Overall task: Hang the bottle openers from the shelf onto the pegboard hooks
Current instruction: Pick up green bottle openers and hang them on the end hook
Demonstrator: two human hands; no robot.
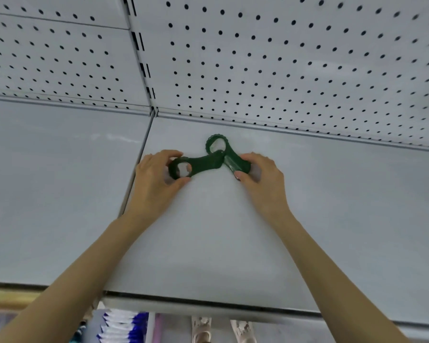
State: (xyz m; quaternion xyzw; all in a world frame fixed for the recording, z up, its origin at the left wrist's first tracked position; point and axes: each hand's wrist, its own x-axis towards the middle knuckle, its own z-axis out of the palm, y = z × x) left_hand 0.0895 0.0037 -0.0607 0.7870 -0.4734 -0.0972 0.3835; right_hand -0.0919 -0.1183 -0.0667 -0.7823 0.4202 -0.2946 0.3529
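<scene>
Lying mid-frame on the shelf (332, 206), below the pegboard (282, 58), two green bottle openers touch. The left hand (154, 179) pinches the ring end of the left opener (198, 164) between thumb and fingertips. The right hand (263, 177) pinches the handle end of the right opener (235, 157).

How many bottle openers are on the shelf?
2. The left opener is pinched by the left hand, the right opener by the right hand; they overlap. None seems hidden.

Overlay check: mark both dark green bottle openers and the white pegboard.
Left green bottle opener (203, 163), head view, handle.
Right green bottle opener (232, 159), head view, handle.
White pegboard (258, 61), head view, bare panel.
</scene>
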